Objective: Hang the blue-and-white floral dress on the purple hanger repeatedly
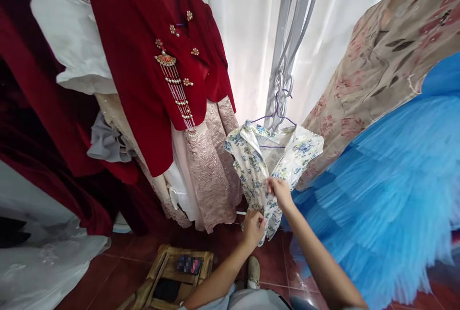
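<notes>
A white sleeveless blouse (251,166) with blue and yellow-green flowers hangs in front of me on a thin purple hanger (277,114). The hanger is hooked on a grey metal stand (282,61). My right hand (279,191) is closed on the blouse's front edge, just below the collar opening. Lower down, near the hem, my left hand (254,227) pinches the same front edge. Its fingertips are partly hidden, as are any buttons under them.
To the left hang a dark red jacket (143,51) with beaded ornaments, a pink lace skirt (212,171) and other garments. A layered blue tulle dress (377,180) and a beige floral dress (362,80) fill the right. A low wooden stool (161,257) stands on the red tiled floor (111,271).
</notes>
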A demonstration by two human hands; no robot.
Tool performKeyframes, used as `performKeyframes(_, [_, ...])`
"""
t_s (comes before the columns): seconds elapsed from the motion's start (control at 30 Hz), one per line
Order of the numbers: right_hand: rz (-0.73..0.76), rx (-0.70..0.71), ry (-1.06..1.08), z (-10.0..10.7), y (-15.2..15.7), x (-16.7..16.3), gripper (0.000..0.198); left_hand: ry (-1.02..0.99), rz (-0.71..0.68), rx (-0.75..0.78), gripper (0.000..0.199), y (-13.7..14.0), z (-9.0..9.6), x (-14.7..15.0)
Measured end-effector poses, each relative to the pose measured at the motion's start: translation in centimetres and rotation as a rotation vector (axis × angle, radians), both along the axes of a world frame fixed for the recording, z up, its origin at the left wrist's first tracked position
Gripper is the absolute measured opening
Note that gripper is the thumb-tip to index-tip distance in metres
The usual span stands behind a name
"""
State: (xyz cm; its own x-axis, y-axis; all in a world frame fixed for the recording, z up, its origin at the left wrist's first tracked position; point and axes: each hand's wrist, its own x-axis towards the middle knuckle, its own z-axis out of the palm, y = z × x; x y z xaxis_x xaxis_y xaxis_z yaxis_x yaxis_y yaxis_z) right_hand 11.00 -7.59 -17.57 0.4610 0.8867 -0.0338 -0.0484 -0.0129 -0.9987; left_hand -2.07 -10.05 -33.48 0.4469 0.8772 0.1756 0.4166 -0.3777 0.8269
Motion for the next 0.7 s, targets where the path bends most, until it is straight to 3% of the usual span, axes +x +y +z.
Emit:
performKeyframes(0.13, [-0.076,0.201,-0.013,8.4,6.9,3.2,0.022,0.093,-0.037,0.023,0.015,-0.2,1.0,-0.5])
performKeyframes(0.23, [-0.126,0.304,-0.005,12.9,10.2,4.5,0.021,0.129,-0.085,0.041,0.01,-0.3,1.4,-0.1])
performKeyframes(0.3, [-0.129,0.338,-0.002,14.2,10.9,4.8,0.024,0.151,-0.155,0.026,0.01,0.1,1.5,-0.2])
performKeyframes(0.4, [-0.09,0.358,-0.013,14.1,10.1,4.9,0.025,0.097,-0.191,0.043,0.007,1.9,3.3,-0.8])
performKeyframes(0.5, [-0.056,0.363,-0.035,13.1,8.7,4.8,0.022,-0.108,-0.072,0.199,0.021,6.0,9.2,-0.7])
performKeyframes(0.6, [-0.036,0.383,-0.096,12.4,7.9,4.6,0.021,-0.267,-0.052,0.531,0.027,11.1,18.9,1.3])
performKeyframes(0.7, [-0.021,0.42,-0.197,12.1,7.5,4.5,0.026,-0.193,-0.136,0.755,0.032,15.5,28.3,4.7])
